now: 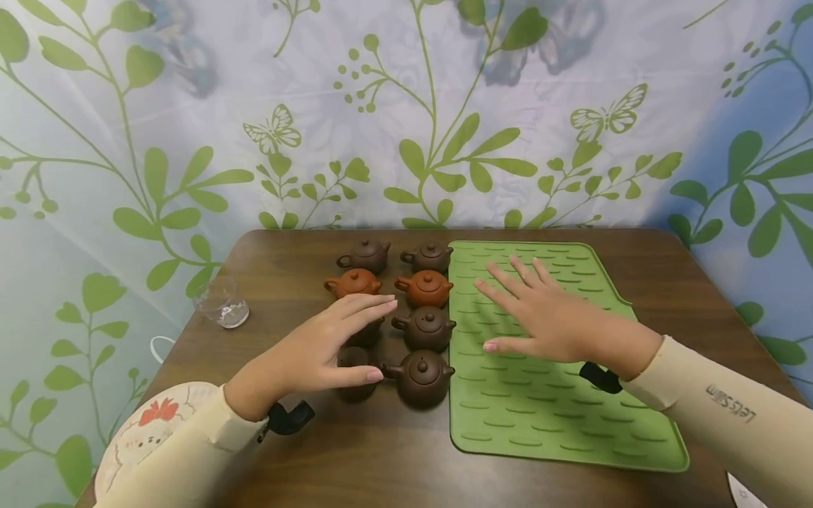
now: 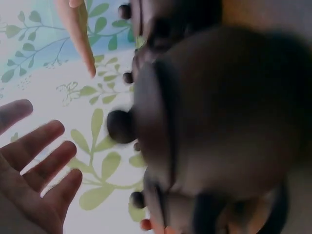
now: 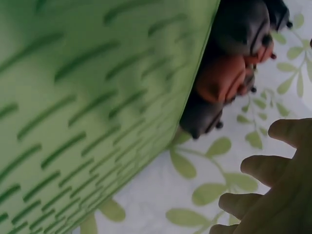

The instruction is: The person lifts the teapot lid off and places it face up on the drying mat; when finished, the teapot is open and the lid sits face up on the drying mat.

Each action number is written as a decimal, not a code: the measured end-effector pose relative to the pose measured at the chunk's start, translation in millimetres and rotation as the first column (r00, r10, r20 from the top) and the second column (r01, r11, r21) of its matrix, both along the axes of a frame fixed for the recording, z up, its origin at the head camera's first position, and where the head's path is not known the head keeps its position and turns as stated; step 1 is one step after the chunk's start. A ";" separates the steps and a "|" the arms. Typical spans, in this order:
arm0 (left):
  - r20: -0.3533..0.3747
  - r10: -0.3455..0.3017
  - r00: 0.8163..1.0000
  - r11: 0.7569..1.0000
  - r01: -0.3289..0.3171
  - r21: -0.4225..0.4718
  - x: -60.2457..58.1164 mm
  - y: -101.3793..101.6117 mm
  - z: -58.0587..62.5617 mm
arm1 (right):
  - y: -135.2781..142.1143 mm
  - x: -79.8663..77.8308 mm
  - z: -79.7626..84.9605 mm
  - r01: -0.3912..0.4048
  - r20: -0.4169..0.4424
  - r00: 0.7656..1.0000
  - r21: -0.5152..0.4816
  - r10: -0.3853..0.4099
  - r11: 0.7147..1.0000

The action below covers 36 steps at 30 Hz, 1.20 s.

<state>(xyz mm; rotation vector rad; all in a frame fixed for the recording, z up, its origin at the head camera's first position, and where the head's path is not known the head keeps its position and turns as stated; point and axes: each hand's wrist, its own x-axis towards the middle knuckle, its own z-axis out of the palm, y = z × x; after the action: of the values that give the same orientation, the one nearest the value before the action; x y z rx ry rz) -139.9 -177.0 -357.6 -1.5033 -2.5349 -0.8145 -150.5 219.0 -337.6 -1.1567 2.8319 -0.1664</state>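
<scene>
Several small lidded teapots stand in two columns on the wooden table. In the right column are an orange teapot, a dark brown teapot and, nearest me, another dark one. An orange teapot heads a stretch of the left column that my left hand partly covers. That hand hovers over the pots, fingers extended and thumb apart, holding nothing. Over the green ribbed mat my right hand is spread with nothing in it. A dark teapot looms close in the left wrist view.
A clear glass is at the table's left side. Nearer me on that side lies a round pale mat with a cartoon face and red bow. Behind the wooden table hangs a leaf-patterned cloth.
</scene>
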 end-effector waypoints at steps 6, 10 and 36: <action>-0.137 0.066 0.988 0.998 -0.064 0.020 14.7 10.9 -20.4 | -14.1 10.5 -13.9 -0.100 -0.042 0.994 0.025 0.101 0.995; -0.167 0.060 0.984 0.997 -0.049 0.066 21.6 16.0 -31.7 | -25.3 15.9 -18.6 -0.165 -0.060 0.984 0.032 0.167 0.986; -0.212 0.130 0.969 0.988 -0.108 0.115 23.3 30.2 -58.9 | -78.0 33.1 -43.9 -0.422 -0.165 0.895 -0.008 0.415 0.906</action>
<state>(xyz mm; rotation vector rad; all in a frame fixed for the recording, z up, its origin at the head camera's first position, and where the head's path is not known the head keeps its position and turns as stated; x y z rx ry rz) -116.6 -146.8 -416.5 -1.3159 -2.3581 -0.7079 -117.4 141.0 -381.5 -1.8318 2.6291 -0.1106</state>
